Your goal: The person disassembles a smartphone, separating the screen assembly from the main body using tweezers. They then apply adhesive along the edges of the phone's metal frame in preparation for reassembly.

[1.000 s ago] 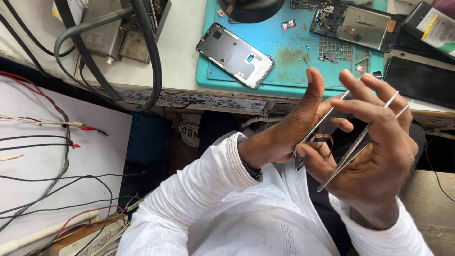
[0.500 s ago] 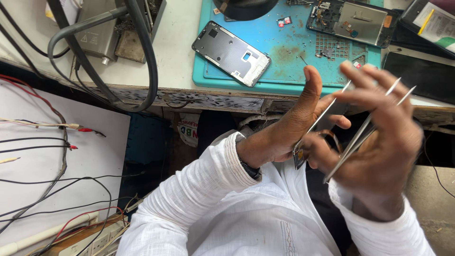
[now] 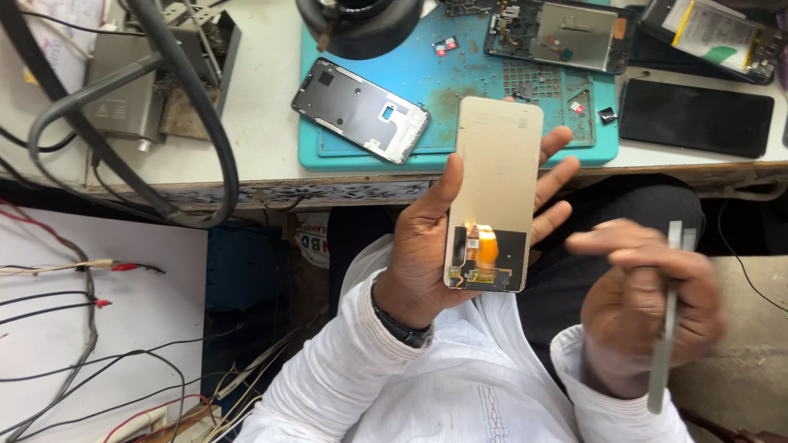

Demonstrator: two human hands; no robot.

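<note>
Running across the upper part of the view, the pale work surface (image 3: 263,139) is ending in a worn front edge just above your lap. On it a teal repair mat (image 3: 460,90) is lying with its near edge close to that front edge, and a bare phone frame (image 3: 359,109) is resting tilted across the mat's left part. A second opened phone (image 3: 566,33) is lying at the mat's far side, and a black screen panel (image 3: 696,117) is lying just beyond the mat's right edge. Thick grey cables (image 3: 197,131) are looping over the surface's left part, beside a grey metal box (image 3: 123,90).

Your left hand (image 3: 435,246) is holding a phone display panel (image 3: 495,193) upright in the air, below the surface's edge and above your lap; the fingers are grasping its long sides, thumb on the left edge, other fingers on the right. An orange flex ribbon (image 3: 478,244) is showing near the panel's lower end.

Your right hand (image 3: 644,308) is staying well apart from the panel, lower right, its fingers clenched around metal tweezers (image 3: 666,328) pointing downward. Open room is lying between both hands, over dark trousers.
</note>
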